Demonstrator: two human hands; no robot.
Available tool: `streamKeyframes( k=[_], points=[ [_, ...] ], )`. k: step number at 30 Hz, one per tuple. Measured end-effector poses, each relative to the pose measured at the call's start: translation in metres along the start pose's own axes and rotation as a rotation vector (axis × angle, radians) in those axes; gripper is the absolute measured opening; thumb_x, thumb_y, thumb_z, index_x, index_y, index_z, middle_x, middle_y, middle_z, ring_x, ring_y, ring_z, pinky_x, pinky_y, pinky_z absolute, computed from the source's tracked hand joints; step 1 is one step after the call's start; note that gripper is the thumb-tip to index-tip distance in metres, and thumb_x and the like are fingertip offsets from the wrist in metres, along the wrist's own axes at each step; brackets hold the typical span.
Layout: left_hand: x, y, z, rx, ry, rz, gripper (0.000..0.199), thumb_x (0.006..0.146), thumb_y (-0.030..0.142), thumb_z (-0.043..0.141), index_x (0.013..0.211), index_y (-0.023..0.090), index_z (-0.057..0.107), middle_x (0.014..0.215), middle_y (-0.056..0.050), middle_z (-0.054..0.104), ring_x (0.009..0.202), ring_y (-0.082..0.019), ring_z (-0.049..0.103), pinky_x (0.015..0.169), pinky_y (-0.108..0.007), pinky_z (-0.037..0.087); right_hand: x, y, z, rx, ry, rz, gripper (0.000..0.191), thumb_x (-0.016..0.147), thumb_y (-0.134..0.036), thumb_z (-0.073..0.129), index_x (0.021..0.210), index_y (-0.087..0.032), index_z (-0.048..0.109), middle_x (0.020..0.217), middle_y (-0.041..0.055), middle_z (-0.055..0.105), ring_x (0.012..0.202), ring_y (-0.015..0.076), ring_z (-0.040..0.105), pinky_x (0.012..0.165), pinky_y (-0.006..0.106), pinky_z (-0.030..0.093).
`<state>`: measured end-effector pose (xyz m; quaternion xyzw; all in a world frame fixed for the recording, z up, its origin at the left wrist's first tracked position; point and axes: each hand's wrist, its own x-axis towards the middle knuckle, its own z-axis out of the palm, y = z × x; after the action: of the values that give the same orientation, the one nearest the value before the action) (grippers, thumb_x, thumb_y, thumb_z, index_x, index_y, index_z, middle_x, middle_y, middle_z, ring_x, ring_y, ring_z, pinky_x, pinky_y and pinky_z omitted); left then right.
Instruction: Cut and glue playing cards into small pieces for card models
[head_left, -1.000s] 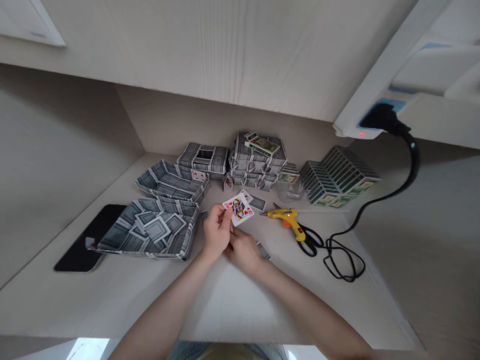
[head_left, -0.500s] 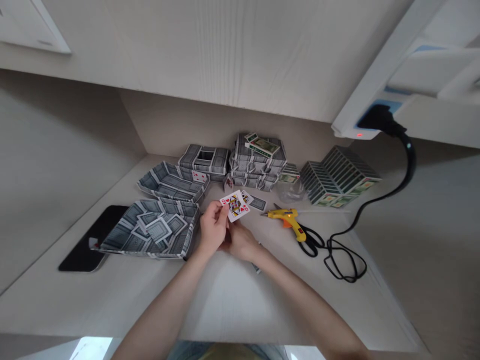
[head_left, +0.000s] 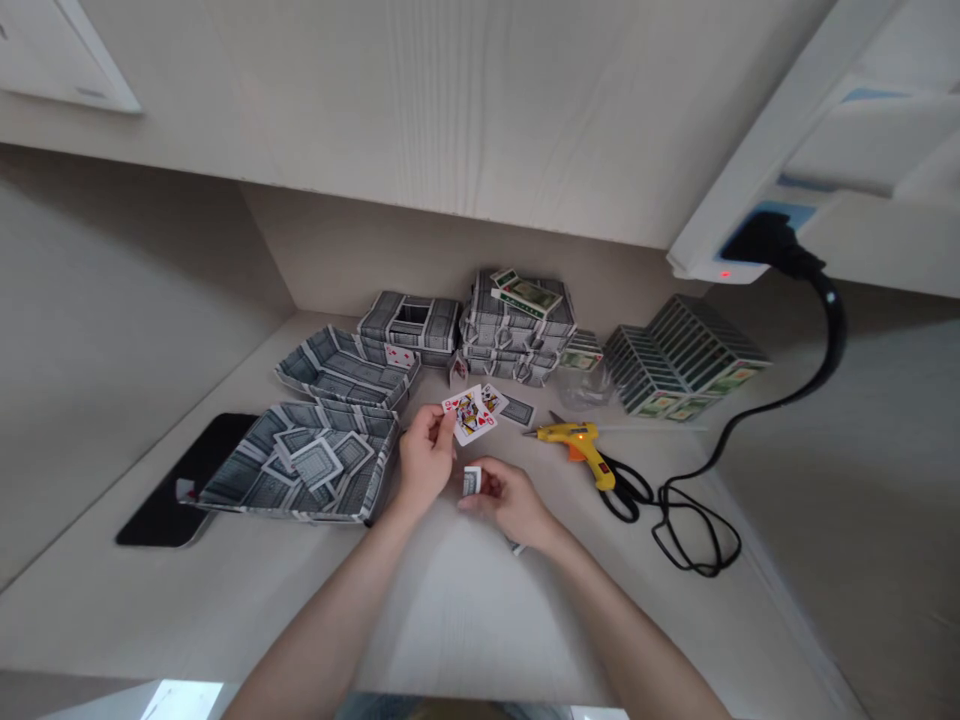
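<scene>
Between its thumb and fingers, my left hand pinches a face-up queen card above the table. My right hand, lower and to the right, grips a small card piece with its grey patterned back showing; the rest of that piece is behind the fingers. Behind the queen card lie another face card and a face-down card. Left of my left hand, an open tray made of cards holds several loose cards. Another thin piece shows partly below my right wrist.
A yellow glue gun and black-handled scissors lie at the right, beside a looped black cable. Card-built boxes and stacked card packs stand behind. A black phone is partly under the tray.
My right hand has moved away from my left hand, rightward, and the small card piece in it now shows. My left hand still holds the queen card in nearly the same place.
</scene>
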<state>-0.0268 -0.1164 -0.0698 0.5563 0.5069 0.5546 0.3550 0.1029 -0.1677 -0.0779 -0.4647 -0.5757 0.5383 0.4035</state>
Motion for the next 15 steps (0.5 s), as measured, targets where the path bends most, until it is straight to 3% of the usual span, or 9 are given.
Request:
streamKeyframes(
  k=[2, 5, 11, 15],
  points=[
    [0.0, -0.002, 0.001, 0.028, -0.002, 0.005, 0.019, 0.081, 0.037, 0.046, 0.079, 0.018, 0.048, 0.056, 0.006, 0.049, 0.042, -0.007, 0.046, 0.042, -0.017, 0.033, -0.002, -0.008, -0.008, 0.093, 0.05, 0.048, 0.024, 0.064, -0.035, 0.068, 0.073, -0.018, 0.053, 0.053, -0.0065, 0.051, 0.044, 0.0083, 0.047, 0.045, 0.021, 0.039],
    [-0.001, -0.003, 0.002, 0.079, -0.022, 0.012, 0.019, 0.081, 0.037, 0.045, 0.08, 0.018, 0.049, 0.058, 0.005, 0.053, 0.044, -0.007, 0.047, 0.045, -0.017, 0.035, -0.003, -0.021, -0.021, 0.211, 0.083, 0.068, 0.026, 0.071, -0.042, 0.061, 0.07, -0.017, 0.051, 0.053, -0.0032, 0.057, 0.043, 0.0111, 0.054, 0.047, 0.025, 0.046],
    [-0.004, -0.001, 0.005, 0.114, -0.133, 0.023, 0.02, 0.082, 0.036, 0.045, 0.076, 0.018, 0.05, 0.055, 0.004, 0.053, 0.045, -0.008, 0.048, 0.045, -0.018, 0.034, 0.0, -0.03, -0.035, 0.449, 0.215, 0.019, 0.029, 0.065, -0.036, 0.069, 0.075, -0.019, 0.047, 0.059, -0.0035, 0.06, 0.052, 0.014, 0.062, 0.051, 0.028, 0.051],
    [-0.006, 0.003, 0.006, 0.117, -0.168, 0.018, 0.019, 0.081, 0.036, 0.045, 0.073, 0.018, 0.05, 0.05, 0.005, 0.05, 0.044, -0.009, 0.048, 0.044, -0.019, 0.034, 0.002, -0.025, -0.037, 0.554, 0.329, 0.03, 0.026, 0.06, -0.028, 0.074, 0.069, -0.018, 0.052, 0.061, -0.0042, 0.058, 0.054, 0.0092, 0.058, 0.048, 0.019, 0.049]
  ],
)
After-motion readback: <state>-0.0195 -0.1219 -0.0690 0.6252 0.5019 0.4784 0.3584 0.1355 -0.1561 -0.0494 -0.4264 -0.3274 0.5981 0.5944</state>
